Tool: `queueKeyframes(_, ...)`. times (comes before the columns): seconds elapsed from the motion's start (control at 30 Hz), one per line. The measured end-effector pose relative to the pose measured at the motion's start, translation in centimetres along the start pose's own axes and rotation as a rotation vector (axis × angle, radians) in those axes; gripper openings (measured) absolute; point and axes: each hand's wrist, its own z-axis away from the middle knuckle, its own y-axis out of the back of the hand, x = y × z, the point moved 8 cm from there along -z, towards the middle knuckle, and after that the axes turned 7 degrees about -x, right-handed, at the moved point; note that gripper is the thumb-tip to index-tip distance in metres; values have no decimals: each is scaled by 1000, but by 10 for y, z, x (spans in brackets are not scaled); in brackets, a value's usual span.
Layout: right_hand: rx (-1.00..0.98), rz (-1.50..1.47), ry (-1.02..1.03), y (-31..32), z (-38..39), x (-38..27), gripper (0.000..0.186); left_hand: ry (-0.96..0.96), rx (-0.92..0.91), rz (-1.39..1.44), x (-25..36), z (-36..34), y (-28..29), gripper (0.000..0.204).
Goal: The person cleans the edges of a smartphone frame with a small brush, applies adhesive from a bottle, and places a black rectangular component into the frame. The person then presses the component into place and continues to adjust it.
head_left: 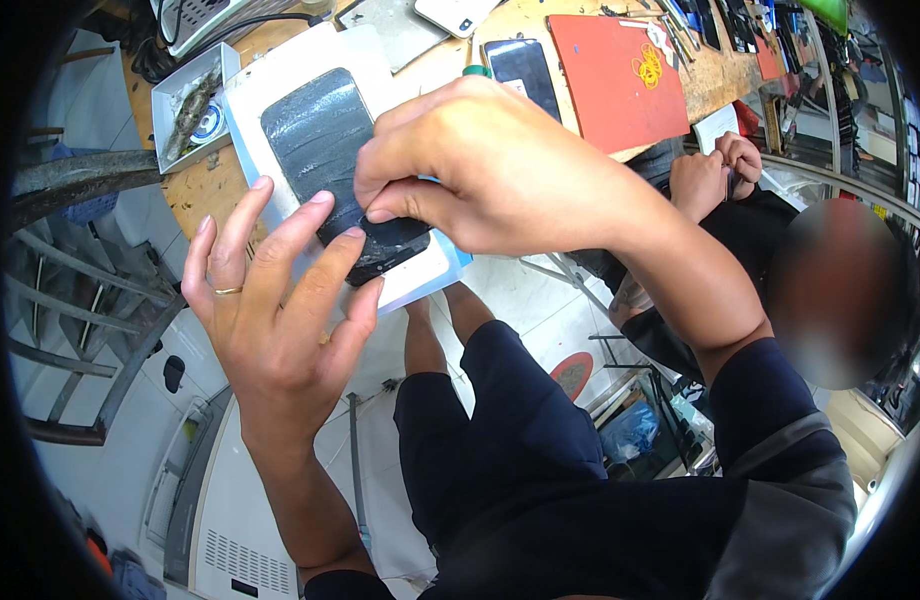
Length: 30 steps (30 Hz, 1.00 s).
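A black phone (315,125) with a streaky, smeared-looking surface lies face up or down, I cannot tell which, on a white flat box or pad (365,62) at the table's near edge. Over its left and lower part my left hand (285,290) is spread, a ring on one finger, with fingertips resting on or close to the phone's edge. My right hand (480,165) reaches across from the right, thumb and fingers closed together at the phone's surface. Whatever those fingers pinch, if anything, is hidden by the hand.
A white tray (195,105) with a spool stands left of the pad. Another phone (523,72) and a red mat (620,95) with yellow thread (647,66) lie to the right. A white phone (458,14) is farther back. Another person's hands (715,170) are at the right.
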Motion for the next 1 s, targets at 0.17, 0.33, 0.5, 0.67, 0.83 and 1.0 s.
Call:
queueKeyframes(0.17, 27, 11, -14, -2, 5, -3, 10, 18, 33, -6, -1, 0, 1, 41)
queueKeyframes(0.33, 94, -67, -53, 1, 20, -1, 10, 17, 36, -7, -1, 1, 1, 42)
queueKeyframes(0.5, 197, -184, -114, -1, 39, 8, 10, 7, 36, 14, -2, 1, -1, 42)
queueKeyframes(0.67, 335, -420, -309, -14, 61, 20, 9, -44, 72, 66, 0, 1, -3, 43)
queueKeyframes(0.83, 559, -678, -529, -46, 80, 21, 8, -72, 104, 18, 5, 0, -3, 38)
queueKeyframes(1.0, 658, -826, -568, -61, 87, 16, 6, -79, 121, 23, 7, 0, -3, 36)
